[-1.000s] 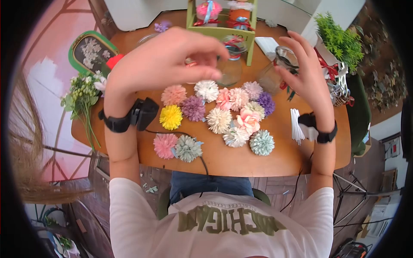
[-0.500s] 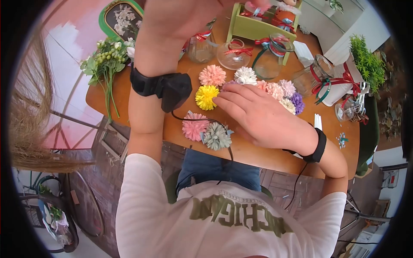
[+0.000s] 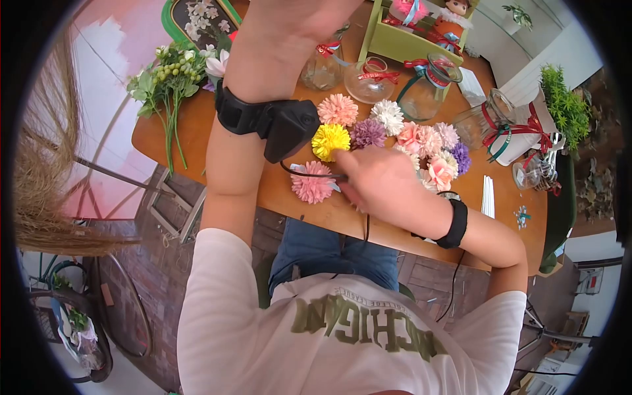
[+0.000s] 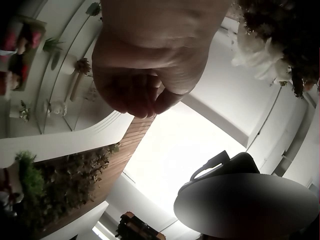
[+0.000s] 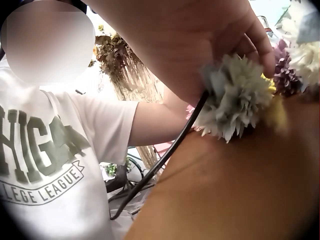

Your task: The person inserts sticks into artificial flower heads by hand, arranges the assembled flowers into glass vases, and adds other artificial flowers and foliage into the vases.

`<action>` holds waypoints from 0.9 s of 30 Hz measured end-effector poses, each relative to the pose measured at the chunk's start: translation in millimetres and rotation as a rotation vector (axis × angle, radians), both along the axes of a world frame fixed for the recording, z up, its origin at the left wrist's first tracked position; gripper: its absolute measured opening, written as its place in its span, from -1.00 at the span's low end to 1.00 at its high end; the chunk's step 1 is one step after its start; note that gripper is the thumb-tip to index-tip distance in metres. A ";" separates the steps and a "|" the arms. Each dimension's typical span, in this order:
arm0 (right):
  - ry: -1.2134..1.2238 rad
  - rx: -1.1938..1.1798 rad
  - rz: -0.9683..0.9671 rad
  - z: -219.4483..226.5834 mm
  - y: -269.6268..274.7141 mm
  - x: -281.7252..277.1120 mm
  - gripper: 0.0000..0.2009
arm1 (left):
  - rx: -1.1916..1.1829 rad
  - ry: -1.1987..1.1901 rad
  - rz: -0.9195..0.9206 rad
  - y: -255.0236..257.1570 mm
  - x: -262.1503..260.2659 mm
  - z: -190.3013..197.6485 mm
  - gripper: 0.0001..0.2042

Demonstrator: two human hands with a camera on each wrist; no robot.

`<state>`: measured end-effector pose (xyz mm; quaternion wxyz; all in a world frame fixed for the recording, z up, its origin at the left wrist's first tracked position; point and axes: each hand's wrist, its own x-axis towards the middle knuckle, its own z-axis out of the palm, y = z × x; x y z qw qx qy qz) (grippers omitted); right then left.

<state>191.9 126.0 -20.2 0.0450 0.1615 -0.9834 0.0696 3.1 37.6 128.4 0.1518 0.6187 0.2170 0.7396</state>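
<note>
The right hand (image 3: 385, 184) is over the near part of the table (image 3: 273, 187), beside a pink pompom flower (image 3: 311, 184). In the right wrist view, the right hand (image 5: 200, 42) grips a grey-green pompom flower (image 5: 235, 100) near the tabletop; its fingertips are partly behind the petals. A yellow flower (image 3: 330, 141) and a purple one (image 3: 367, 133) lie just beyond. Raised at the top of the head view is the left hand (image 3: 303, 16), its fingers cut off. The left wrist view shows the left hand (image 4: 150, 65) with loosely curled fingers and nothing visible in them.
Ribboned glass jars (image 3: 373, 82) stand behind the flowers, with a green wooden box (image 3: 401, 43) farther back. White sticks (image 3: 488, 197) lie at the right. Green-and-white sprigs (image 3: 168, 82) rest at the left. A black cable (image 3: 309, 172) crosses near the right hand.
My left hand has risen towards the top of the head view. The right hand has moved from the jars at the right to the near flowers and taken hold of the grey-green one.
</note>
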 end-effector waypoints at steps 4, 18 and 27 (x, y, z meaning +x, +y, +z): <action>0.294 0.076 -0.066 9.4 17.6 2.3 -0.67 | -0.015 -0.015 0.019 -5.2 4.3 1.8 -0.77; 0.095 -0.223 0.562 -4.7 3.3 -2.1 -0.73 | -0.021 0.011 -0.003 -8.3 14.0 3.1 -0.75; 0.349 0.335 0.391 -20.8 28.8 1.3 -0.66 | -0.093 -0.143 -0.048 -4.4 19.6 -3.2 -0.77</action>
